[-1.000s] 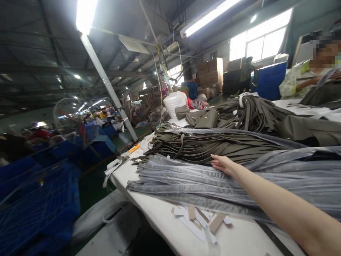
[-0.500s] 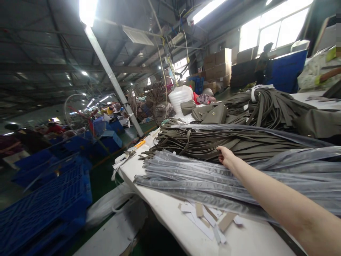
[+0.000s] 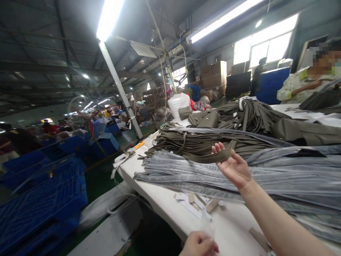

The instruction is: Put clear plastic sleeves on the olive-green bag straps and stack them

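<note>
My right hand [image 3: 236,169] is turned palm up, its fingers curled round a few dark olive straps [image 3: 210,156] at the front of a long pile. The straps bow slightly away from the pile where they cross the fingers. Low in the view, my left hand [image 3: 199,244] is closed, partly cut off by the bottom edge. A thin translucent plastic piece [image 3: 207,223] rises from its fingers, somewhat blurred. Just in front of the straps lies a layer of grey plastic-covered strips [image 3: 186,174]. Paper and card scraps [image 3: 195,203] are scattered on the white table [image 3: 157,192].
Folded olive pieces [image 3: 206,119] and a tied strap bundle [image 3: 250,112] lie farther back. An orange-handled cutter [image 3: 139,145] is near the left table edge. Blue pallets [image 3: 48,199] stand on the floor at left. A co-worker [image 3: 301,85] handles dark pieces across the table.
My right hand has turned palm up and pulled a few straps toward me. My left hand has come into view at the bottom with the plastic piece. The view has swung slightly right.
</note>
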`<state>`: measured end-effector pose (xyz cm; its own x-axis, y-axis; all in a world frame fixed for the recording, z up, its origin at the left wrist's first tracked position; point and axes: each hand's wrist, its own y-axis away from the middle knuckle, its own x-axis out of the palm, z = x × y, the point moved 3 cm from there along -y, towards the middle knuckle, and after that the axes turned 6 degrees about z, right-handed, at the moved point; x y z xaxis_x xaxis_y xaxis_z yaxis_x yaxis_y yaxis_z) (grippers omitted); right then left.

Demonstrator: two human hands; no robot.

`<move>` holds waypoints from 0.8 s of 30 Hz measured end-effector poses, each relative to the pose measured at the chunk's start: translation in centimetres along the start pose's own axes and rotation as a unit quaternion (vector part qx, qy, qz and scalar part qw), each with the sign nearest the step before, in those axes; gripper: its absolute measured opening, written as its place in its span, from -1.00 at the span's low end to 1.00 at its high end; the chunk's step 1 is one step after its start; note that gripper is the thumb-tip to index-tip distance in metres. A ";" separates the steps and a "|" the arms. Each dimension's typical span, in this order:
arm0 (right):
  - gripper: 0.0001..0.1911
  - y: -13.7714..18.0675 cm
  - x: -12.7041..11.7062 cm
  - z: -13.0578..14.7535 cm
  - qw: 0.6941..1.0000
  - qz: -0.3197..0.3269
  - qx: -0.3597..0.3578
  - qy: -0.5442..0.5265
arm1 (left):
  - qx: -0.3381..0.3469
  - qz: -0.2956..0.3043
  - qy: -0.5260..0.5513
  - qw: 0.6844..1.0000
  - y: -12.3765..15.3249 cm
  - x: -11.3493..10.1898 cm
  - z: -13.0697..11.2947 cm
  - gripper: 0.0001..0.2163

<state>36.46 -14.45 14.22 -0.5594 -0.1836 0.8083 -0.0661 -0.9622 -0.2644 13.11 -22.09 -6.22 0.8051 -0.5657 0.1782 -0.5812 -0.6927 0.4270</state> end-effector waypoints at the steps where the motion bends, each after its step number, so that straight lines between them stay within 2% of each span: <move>1: -0.71 1.4 0.7 -0.2 1.000 0.006 0.004 0.012 | 0.008 -0.005 0.012 1.000 -0.1 0.0 -0.1 -0.42; 5: -0.69 6.8 3.3 -0.2 0.999 -0.003 0.042 -0.009 | 0.045 -0.036 0.014 0.998 1.4 -0.4 -0.9 -0.39; 10: -0.66 13.8 6.7 -0.8 0.983 -0.003 0.164 -0.084 | 0.071 -0.106 0.000 0.992 5.9 -1.0 -2.0 -0.43; 15: -0.62 21.0 9.0 -3.3 0.961 -0.019 0.261 -0.086 | 0.096 -0.148 -0.023 0.984 10.4 -1.3 -1.7 -0.50; 19: -0.61 27.1 9.1 -7.6 0.940 -0.007 0.339 -0.038 | 0.086 -0.184 -0.022 0.979 12.5 -2.8 0.4 -0.55; 24: -0.60 33.9 7.3 -13.6 0.893 0.080 0.436 0.076 | 0.052 -0.248 -0.041 0.966 13.5 -6.4 5.4 -0.62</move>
<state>18.88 -45.65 3.97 -0.6136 -0.3674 0.6989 0.6562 -0.7296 0.1925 -0.50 -30.22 -6.38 0.9783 -0.1827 -0.0983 -0.1379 -0.9266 0.3498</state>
